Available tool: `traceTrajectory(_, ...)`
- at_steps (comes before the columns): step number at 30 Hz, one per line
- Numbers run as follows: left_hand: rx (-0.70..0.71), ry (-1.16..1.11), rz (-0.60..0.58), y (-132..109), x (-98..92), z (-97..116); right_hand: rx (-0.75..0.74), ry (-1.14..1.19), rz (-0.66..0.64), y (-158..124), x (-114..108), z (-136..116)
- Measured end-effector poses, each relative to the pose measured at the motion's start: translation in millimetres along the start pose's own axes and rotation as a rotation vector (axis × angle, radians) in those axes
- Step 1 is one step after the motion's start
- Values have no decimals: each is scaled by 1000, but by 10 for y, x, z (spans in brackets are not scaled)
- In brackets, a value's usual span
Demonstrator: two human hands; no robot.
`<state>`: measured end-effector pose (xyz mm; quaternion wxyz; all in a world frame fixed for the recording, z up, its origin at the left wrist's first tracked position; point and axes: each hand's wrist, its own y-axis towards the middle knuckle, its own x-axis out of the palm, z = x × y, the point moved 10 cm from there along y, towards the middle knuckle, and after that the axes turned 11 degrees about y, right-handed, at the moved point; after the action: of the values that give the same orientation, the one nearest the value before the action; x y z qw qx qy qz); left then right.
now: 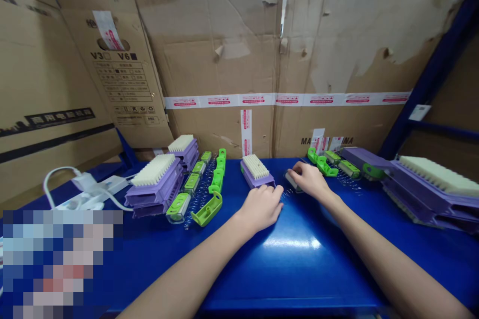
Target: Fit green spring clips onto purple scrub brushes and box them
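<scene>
A purple brush with white bristles [256, 170] lies bristles-up on the blue table [292, 264] in the middle. My left hand [262, 207] rests just in front of it, fingers curled, knuckles touching its near end. My right hand [310, 179] is to the right, fingers closed over a small grey-white part [291, 180] on the table. A thin metal spring [286, 193] lies between the two hands.
Stacked purple brushes [159, 182] stand at the left beside green clips [207, 209], green-capped pieces [178, 207] and springs. More brushes [430, 184] and green parts [325, 164] lie at the right. Cardboard walls [224, 60] close the back. A white power strip [93, 192] lies far left.
</scene>
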<state>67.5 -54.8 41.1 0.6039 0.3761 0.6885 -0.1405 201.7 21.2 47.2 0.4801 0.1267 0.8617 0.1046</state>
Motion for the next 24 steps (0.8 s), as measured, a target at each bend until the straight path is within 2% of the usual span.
traceTrajectory(5,-22,-69,12,42,82,-127,5,-77,-2,1,-20,13)
traceTrajectory(14,-113,-47,-19,72,219,-388,1,-418,22,-19,-123,-49)
traceTrajectory(20,-133,-10,-36,67,205,-381,-84,-523,30,-35,-125,-160)
traceTrajectory(24,-173,10,-38,51,185,-407,-201,-535,-19,-57,-62,-249)
